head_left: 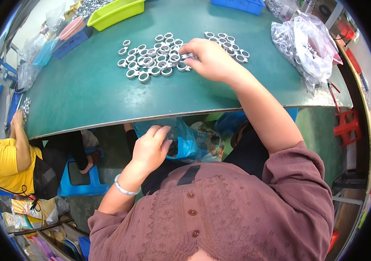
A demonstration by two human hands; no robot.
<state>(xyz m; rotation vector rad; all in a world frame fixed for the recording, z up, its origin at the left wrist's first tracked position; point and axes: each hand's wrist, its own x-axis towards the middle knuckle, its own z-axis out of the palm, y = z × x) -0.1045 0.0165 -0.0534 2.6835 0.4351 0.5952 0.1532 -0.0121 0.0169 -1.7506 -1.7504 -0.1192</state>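
My right hand (207, 58) reaches over the table to the right edge of a loose pile of small silver metal ring clamps (162, 58). Its thumb and fingers are apart, just above a few rings; whether they touch one is partly hidden. A smaller group of similar ring clamps (227, 41) lies to the right, partly behind this hand. My left hand (150, 148), with a pale bangle at the wrist, is off the table's near edge above my lap. Its fingers are bent and spread, with nothing visible in them. Beside it hangs a blue plastic bag (187, 141) with dark contents.
The green table (85, 95) has a yellow-green bin (115, 13) and a blue bin (237, 6) at its far side. Clear plastic bags (307, 48) of metal parts and red-handled pliers (334, 93) lie at right. A person in yellow (5, 165) sits at left.
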